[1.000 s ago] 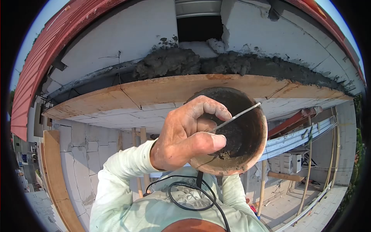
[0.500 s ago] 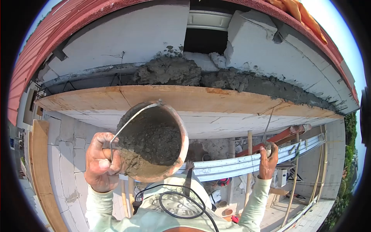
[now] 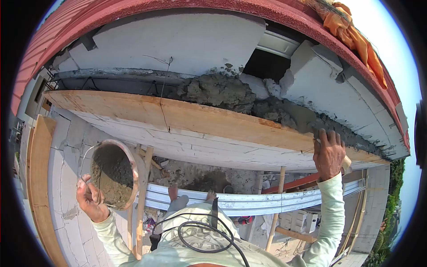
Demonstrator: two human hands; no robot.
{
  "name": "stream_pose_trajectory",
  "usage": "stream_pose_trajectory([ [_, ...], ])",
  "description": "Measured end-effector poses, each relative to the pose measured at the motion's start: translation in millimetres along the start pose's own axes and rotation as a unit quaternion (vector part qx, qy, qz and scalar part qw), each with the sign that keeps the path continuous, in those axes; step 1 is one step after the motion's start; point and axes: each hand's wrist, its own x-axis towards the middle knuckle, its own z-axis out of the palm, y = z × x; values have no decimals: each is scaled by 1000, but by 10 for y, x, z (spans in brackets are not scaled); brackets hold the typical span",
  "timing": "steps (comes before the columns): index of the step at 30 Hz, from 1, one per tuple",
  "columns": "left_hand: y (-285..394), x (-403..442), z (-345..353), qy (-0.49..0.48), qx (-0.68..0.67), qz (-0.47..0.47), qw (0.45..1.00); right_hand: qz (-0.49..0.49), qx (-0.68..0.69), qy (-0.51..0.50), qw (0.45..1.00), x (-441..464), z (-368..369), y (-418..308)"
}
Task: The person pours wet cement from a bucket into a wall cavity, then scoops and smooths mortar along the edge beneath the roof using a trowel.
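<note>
My left hand (image 3: 92,199) is closed around the wire handle of a bucket (image 3: 134,171), held low at the left and tipped so its mouth faces me. Wet grey mortar (image 3: 113,175) lies inside it. Over on the right, my right hand (image 3: 329,154) is wrapped around what looks like a trowel, at the top edge of a long wooden board (image 3: 213,116). The end of its pale handle (image 3: 346,163) sticks out below the palm; the blade is hidden. Fresh mortar (image 3: 222,91) fills part of the channel behind the board.
Tie wire (image 3: 164,93) crosses the board. Above the channel stand white block walls (image 3: 178,40) under a red roof edge (image 3: 213,14). My bare feet are near a ribbed metal beam (image 3: 249,202). Wooden poles (image 3: 275,218) stand below, and an orange cloth (image 3: 356,35) hangs upper right.
The bucket has moved down and left, away from the board. My right hand has risen to the board's top edge with the tool. The view has shifted and tilted.
</note>
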Motion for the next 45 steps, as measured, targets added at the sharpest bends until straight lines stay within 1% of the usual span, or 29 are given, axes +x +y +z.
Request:
stream_pose_trajectory([
  [1, -13, 23, -81, 29, 19, 10, 999, -26, -10, 11, 1000, 82, 16, -129],
  [2, -31, 56, -208, 35, 19, 11, 999, -48, 11, 26, 998, 171, 14, -227],
  [3, -38, 92, -317, 58, 24, 14, 998, -53, 14, 29, 998, 251, -2, -318],
  [5, -50, 118, -472, 87, 30, 17, 996, -98, -39, 59, 993, 410, -99, -459],
  [8, -4, 129, -564, 137, 30, 20, 990, -88, -56, 60, 993, 665, -392, -507],
  [9, 2, 142, -621, 136, 31, 27, 990, -75, -69, 66, 993, 757, -477, -503],
  [10, 4, 141, -672, 135, 31, 33, 990, -98, -73, 89, 989, 844, -557, -473],
  [14, 18, 144, -795, 158, 43, 48, 985, -114, -58, 77, 989, 1020, -701, -573],
  [17, 4, 151, -799, 166, 40, 47, 984, -201, -50, 4, 978, 1083, -601, -844],
  [19, -1, 155, -790, 154, 44, 34, 986, -245, -19, -15, 969, 1105, -435, -1121],
  [21, -45, 145, -803, 149, 41, 25, 988, -275, -32, -20, 961, 1180, -457, -1449],
  [23, -3, 194, -828, 141, 46, 25, 989, -283, -32, -5, 959, 1213, -408, -1677],
  [27, -23, 182, -815, 168, 43, 30, 984, -331, -28, 16, 943, 1357, -413, -1742],
  [29, -37, 214, -804, 174, 39, 31, 983, -319, -29, -6, 947, 1393, -614, -1602],
  [31, -72, 219, -780, 145, 25, 48, 988, -259, -26, 63, 963, 1382, -768, -1391],
  [33, -83, 230, -746, 140, 29, 40, 989, -219, -33, 18, 975, 1320, -923, -1231],
  [35, -81, 255, -727, 136, 37, 40, 989, -238, -47, 38, 969, 1273, -858, -1288],
  [37, -95, 261, -720, 129, 5, 40, 991, -324, -119, 21, 939, 1192, -640, -1521],
  [38, -72, 259, -664, 130, 10, 48, 990, -349, -101, 29, 931, 1277, -584, -1636],
  [39, -50, 255, -595, 128, 11, 52, 990, -346, -99, 32, 933, 1329, -510, -1787],
  [41, 18, 240, -487, 126, 15, 56, 990, -363, -101, -5, 926, 1328, -390, -2027],
  [44, 12, 250, -570, 119, 24, 75, 990, -363, -76, 1, 929, 1389, -399, -1978],
  [45, 37, 242, -563, 113, 15, 67, 991, -343, -40, 3, 938, 1414, -534, -1904],
])
